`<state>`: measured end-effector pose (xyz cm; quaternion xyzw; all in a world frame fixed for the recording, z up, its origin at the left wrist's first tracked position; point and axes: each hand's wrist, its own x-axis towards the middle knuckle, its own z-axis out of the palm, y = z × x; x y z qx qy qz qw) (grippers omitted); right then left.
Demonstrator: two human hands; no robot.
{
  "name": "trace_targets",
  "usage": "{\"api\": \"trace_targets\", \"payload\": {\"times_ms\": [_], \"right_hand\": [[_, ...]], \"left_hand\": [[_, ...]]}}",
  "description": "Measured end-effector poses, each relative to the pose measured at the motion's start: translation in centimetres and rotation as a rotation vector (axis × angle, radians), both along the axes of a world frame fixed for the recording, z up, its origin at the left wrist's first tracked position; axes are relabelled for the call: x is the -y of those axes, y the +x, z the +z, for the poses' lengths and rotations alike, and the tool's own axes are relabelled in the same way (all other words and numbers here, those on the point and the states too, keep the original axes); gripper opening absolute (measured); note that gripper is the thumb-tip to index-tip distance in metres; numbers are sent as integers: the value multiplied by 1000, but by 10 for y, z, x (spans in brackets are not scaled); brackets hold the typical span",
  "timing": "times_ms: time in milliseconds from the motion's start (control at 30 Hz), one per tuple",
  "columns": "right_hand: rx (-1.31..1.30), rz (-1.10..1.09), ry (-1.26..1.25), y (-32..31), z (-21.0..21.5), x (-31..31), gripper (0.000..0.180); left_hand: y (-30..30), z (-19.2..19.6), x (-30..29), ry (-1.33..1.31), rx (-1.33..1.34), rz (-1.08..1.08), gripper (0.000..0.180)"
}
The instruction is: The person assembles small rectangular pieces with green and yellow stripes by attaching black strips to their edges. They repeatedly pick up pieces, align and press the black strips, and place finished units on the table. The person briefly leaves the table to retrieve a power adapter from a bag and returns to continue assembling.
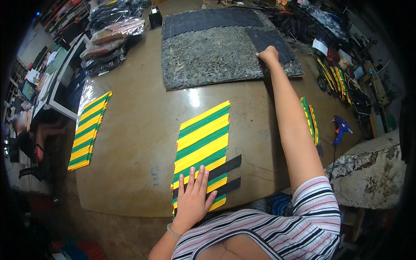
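Observation:
A woven mat of yellow and green strips (203, 138) lies on the brown table (138, 143), with two black strips (225, 167) laid across its near end. My left hand (193, 197) rests flat on that near end, fingers spread. My right hand (268, 55) reaches far across the table, its fingers closed at the edge of dark strips (268, 41) that lie on a large grey mat (216, 56). Whether it grips one is unclear.
A second yellow-green mat (89, 130) lies at the table's left edge. More yellow-green strips (311, 119) and a blue glue gun (341, 128) are at the right. Plastic-wrapped bundles (110, 37) sit at the far left. A rough stone block (368, 173) stands at the right. A person sits at far left.

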<state>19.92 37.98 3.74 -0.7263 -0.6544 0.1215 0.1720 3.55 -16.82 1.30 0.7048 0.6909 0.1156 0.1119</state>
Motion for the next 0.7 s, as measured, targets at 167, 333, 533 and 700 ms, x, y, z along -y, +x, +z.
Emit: {"api": "trace_targets", "payload": {"times_ms": [167, 333, 533, 700], "right_hand": [[142, 29, -140, -10, 17, -12, 42], [474, 329, 133, -9, 7, -10, 27], [-753, 265, 91, 10, 62, 60, 9], [-1561, 581, -666, 26, 32, 315, 17]], "left_hand": [[4, 2, 8, 11, 32, 10, 67], [3, 4, 13, 57, 15, 16, 58], [-6, 23, 15, 349, 513, 198, 21], [8, 35, -7, 166, 1140, 285, 21]]}}
